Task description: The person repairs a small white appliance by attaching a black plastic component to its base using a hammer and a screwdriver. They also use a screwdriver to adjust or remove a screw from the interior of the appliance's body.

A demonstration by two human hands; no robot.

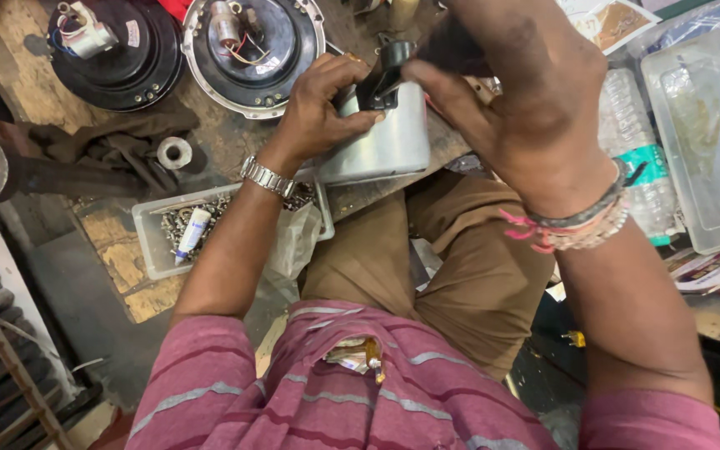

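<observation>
Left hand grip closes narrow on the black handle, steadying the metal pot; right hand pinches the handle just beside it, bracing.

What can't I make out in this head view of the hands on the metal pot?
- Black handle joint on the metal pot: hidden by the left hand and right hand.
- Right hand fingertips: motion-blurred.
- Pot's top and far side: behind the hands.
- Contents of the parts tray: too small; left forearm covers part.
- Round base plate: cut off by the top edge.
</observation>
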